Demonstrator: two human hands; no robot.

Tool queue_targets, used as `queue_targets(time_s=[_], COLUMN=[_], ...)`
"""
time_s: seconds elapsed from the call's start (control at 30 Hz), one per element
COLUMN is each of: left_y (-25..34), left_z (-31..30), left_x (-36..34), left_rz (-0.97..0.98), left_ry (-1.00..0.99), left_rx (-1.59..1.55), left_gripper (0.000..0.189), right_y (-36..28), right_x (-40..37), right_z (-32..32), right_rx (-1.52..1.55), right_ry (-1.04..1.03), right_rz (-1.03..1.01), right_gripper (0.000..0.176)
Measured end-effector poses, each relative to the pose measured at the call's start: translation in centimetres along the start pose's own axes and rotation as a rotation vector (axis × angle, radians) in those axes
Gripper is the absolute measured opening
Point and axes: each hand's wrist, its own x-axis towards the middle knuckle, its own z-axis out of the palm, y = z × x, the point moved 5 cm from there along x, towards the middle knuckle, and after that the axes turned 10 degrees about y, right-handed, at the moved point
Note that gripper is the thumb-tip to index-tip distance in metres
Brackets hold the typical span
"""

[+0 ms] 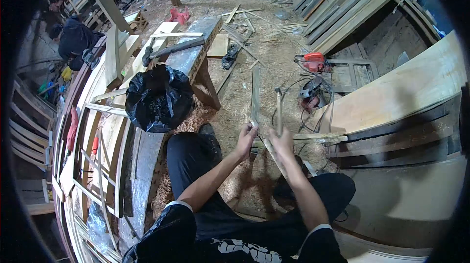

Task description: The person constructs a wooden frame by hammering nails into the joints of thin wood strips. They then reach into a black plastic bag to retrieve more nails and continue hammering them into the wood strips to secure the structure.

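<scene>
Between my knees a long thin wooden strip (pixel 255 94) extends away over the sawdust-covered floor. My left hand (pixel 246 140) is closed on this strip near its middle. To the right, my right hand (pixel 282 141) is wrapped round the handle of a hammer (pixel 279 108), whose small dark head points up and away from me. The hammer is beside the strip, and the near part of the strip passes by my right hand and forearm.
A black plastic bag (pixel 159 97) stands at the left by a workbench (pixel 210 37). Red power tools (pixel 314 62) with cables lie at the right, near a wide plank (pixel 396 86). Stacked boards (pixel 342 8) lean at the back right. A person (pixel 76 40) crouches at the far left.
</scene>
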Motion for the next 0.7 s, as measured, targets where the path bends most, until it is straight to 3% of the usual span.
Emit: queue_targets(time_s=[0.07,0.13,0.2,0.23,0.27,0.33,0.47,0.53,0.6,0.63,0.67,0.7], left_y=[0.7,1.5,2.8,2.9,2.3,6.0,12.3,13.6,15.5,16.9,17.1,17.6], left_z=[-0.4,0.1,1.0,1.0,0.7,1.3,4.5,4.4,4.5,5.1,5.1,5.7], left_x=[0.0,-0.7,-0.7,0.8,2.0,2.8,1.4,2.3,2.3,1.8,1.9,1.5], left_rz=[-0.077,-0.164,-0.157,-0.008,-0.002,0.243,0.152,0.15,0.319,0.493,0.489,0.605], left_ry=[0.023,0.037,0.052,0.034,0.029,0.237,0.108,0.16,0.156,0.153,0.157,0.102], left_rx=[0.006,0.008,0.262,0.298,0.313,0.349,0.147,0.192,0.219,0.409,0.414,0.554], left_gripper=[0.017,0.016,0.019,0.023,0.023,0.025,0.031,0.034,0.034,0.038,0.038,0.039], right_y=[-3.5,-1.1,-1.8,-2.5,-1.3,1.6,-0.3,-0.3,0.4,0.3,0.3,-0.3], right_x=[-1.3,0.0,-0.4,-0.7,-0.1,1.1,0.7,1.1,1.5,1.7,1.7,1.3], right_z=[-4.4,-5.3,-7.0,-7.2,-7.2,-7.1,-7.6,-7.5,-7.4,-7.3,-7.3,-7.6], right_rx=[-0.223,-0.332,-0.392,-0.45,-0.435,-0.373,-0.317,-0.34,-0.335,-0.328,-0.325,-0.336], right_ry=[-0.01,-0.003,-0.08,-0.165,-0.158,-0.062,-0.074,-0.108,-0.051,-0.073,-0.096,-0.086], right_rz=[-0.204,-0.445,-0.41,-0.378,-0.376,-0.395,-0.336,-0.325,-0.365,-0.362,-0.36,-0.373], right_gripper=[0.031,0.035,0.041,0.048,0.048,0.047,0.049,0.048,0.046,0.045,0.045,0.044])
